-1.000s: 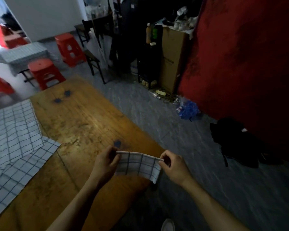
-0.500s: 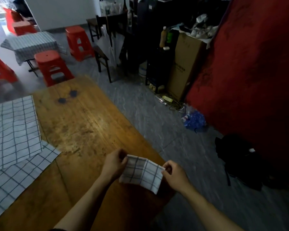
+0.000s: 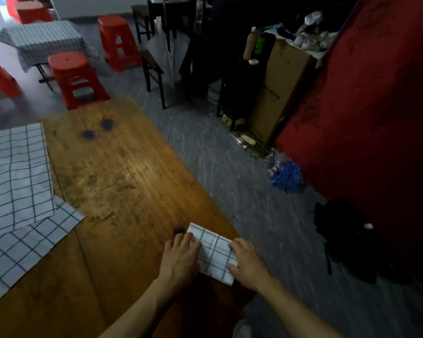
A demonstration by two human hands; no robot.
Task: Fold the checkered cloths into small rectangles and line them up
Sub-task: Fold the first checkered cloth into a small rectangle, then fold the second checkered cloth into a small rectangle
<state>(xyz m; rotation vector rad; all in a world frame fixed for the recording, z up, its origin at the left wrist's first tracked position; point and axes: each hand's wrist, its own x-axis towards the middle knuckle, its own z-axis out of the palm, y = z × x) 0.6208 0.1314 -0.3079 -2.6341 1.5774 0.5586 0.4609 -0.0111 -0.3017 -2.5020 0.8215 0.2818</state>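
A small folded white cloth with dark checks (image 3: 214,250) lies flat near the right edge of the wooden table (image 3: 122,181). My left hand (image 3: 181,258) lies flat on its left side, fingers straight and pressing down. My right hand (image 3: 248,261) presses its right side with straight fingers. Two unfolded checkered cloths lie at the table's left: one spread out (image 3: 15,176), and another (image 3: 27,242) partly under it, nearer to me.
Beyond the table's right edge is grey floor (image 3: 230,167). Red plastic stools (image 3: 76,79) and a small cloth-covered table (image 3: 44,42) stand at the far end. A cardboard box (image 3: 281,86), a dark bag (image 3: 352,240) and a red wall (image 3: 376,106) are on the right.
Both hands held the folded cloth up by its top corners above the table edge. They have lowered it onto the table and now press it flat.
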